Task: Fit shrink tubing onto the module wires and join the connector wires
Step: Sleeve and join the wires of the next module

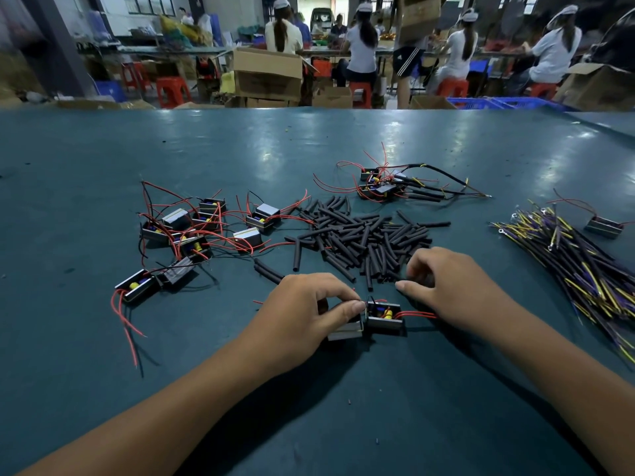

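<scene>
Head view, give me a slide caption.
Left hand grips a module; right hand reaches into the tubing pile.

The left hand (305, 310) covers most of a module (345, 329) at its fingertips. The right hand (450, 286) hides the near edge of the shrink tubing pile (364, 238), so what its curled fingers hold cannot be told. The connector wire bundle (584, 269) runs off the right edge.

Overhead light glares off the green table (446, 139), forearms cast soft shadows, edges bend, background blurs.
</scene>
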{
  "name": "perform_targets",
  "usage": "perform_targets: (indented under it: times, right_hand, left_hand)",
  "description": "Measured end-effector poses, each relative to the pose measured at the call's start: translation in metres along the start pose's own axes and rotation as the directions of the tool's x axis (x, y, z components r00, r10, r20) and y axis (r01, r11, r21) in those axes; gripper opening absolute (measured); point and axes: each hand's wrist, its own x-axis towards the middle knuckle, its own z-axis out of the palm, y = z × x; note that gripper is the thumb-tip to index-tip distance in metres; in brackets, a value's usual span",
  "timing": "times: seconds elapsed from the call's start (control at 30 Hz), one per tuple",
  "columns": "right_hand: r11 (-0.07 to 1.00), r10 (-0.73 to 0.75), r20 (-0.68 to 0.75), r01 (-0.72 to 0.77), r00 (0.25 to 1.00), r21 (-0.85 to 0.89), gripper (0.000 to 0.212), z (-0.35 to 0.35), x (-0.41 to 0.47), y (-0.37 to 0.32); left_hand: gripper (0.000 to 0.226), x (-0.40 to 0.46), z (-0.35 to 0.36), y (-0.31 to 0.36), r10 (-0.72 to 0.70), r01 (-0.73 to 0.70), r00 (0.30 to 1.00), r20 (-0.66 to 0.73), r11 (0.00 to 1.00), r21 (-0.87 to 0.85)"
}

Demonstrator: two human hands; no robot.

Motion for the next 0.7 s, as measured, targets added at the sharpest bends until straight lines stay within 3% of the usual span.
perform_targets:
  times: [0.23, 0.37, 0.53, 0.7]
  right_hand:
    - [0.999, -0.03, 0.002, 0.03, 1.0, -0.02, 0.017, -0.0007, -0.0004, -0.0019]
    - [0.991, -0.133, -0.071, 0.132, 0.989, -0.018, 0.007, -0.0005, -0.0002, -0.0059]
    - [0.976, -0.217, -0.002, 0.217, 0.976, -0.028, 0.028, -0.0002, -0.0014, -0.0076]
    - [0.978, -0.204, -0.026, 0.202, 0.979, -0.046, 0.021, -0.0041, -0.0015, -0.0073]
  left_hand:
    - [0.018, 0.0007, -0.0005, -0.0001, -0.013, 0.013, 1.0, -0.004, 1.0, -0.002]
    - [0.017, 0.0001, -0.0009, -0.0005, -0.001, 0.001, 1.0, 0.013, 1.0, -0.019]
    - [0.013, 0.0009, -0.004, -0.0008, 0.023, -0.023, 0.999, 0.03, 1.0, -0.014]
    - [0.01, 0.0025, -0.0093, -0.0025, 0.098, -0.101, 0.994, 0.054, 0.993, 0.062]
